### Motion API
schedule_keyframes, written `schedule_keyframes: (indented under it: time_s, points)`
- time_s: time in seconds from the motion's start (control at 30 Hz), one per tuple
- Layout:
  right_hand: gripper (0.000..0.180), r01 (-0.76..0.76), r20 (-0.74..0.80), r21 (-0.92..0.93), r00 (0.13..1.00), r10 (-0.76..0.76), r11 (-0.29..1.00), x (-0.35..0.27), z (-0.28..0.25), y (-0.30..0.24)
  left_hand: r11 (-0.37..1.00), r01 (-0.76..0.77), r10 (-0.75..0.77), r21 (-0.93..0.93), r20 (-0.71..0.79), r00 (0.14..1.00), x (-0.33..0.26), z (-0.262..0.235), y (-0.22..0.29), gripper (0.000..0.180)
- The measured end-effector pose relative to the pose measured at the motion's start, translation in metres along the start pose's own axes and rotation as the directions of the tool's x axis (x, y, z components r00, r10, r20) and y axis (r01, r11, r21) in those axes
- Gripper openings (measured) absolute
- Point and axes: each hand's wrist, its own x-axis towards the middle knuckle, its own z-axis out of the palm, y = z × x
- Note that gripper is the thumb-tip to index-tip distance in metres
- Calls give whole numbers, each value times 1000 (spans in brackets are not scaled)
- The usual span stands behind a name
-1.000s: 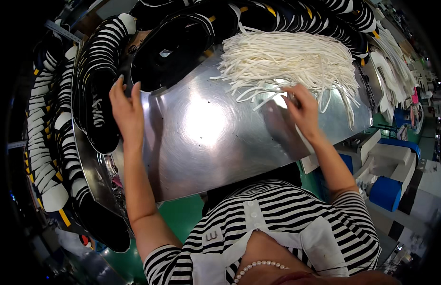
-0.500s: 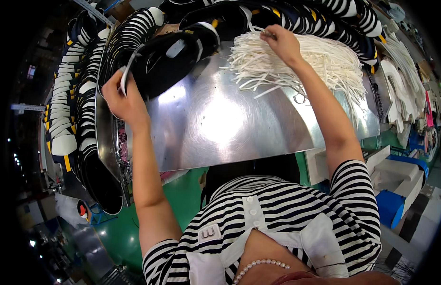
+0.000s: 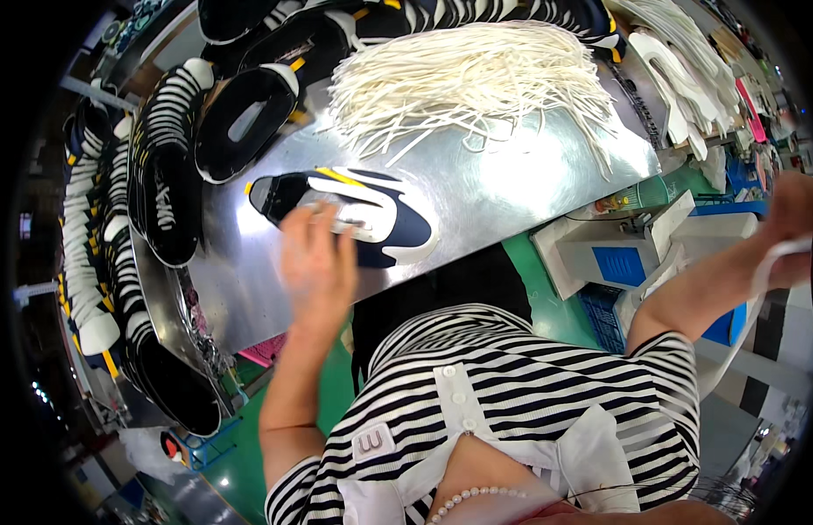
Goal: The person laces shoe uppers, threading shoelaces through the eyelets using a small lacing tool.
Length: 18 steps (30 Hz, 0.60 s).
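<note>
A navy and white shoe upper (image 3: 411,226) with a yellow stripe lies on the metal table in front of me, its toe end to the right. My left hand (image 3: 315,262) is on the upper's opening from the near side. Its fingers are bent down onto the upper and smeared by motion. Far to the right, past the table edge, my right hand (image 3: 790,214) is raised and closed round a white lace (image 3: 763,271), which hangs from it in a loop. A thick bundle of white laces (image 3: 476,83) is spread at the back of the table.
Nested rows of black, white and yellow shoe uppers (image 3: 166,131) stand along the left and back. A single black upper (image 3: 216,144) lies at the far left of the metal table (image 3: 476,210). A grey and blue machine (image 3: 616,249) stands to the right; white cut pieces (image 3: 682,87) hang beyond.
My right hand has left the bundle and swung far right with a white lace. My left hand has come down nearer me, and a shoe upper now lies under it. The view has shifted.
</note>
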Motion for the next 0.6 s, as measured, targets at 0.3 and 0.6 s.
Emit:
schedule_keyframes:
  time_s: [0.3,0.6]
  points:
    - [28,-806,-361,-57,567,740,590,-98,112,308,956,292,-236,23,650,722,38,2,-52,48]
    - [25,-616,-445,-211,752,487,759,-92,108,323,-78,877,-47,-473,881,471,41,27,-10,63]
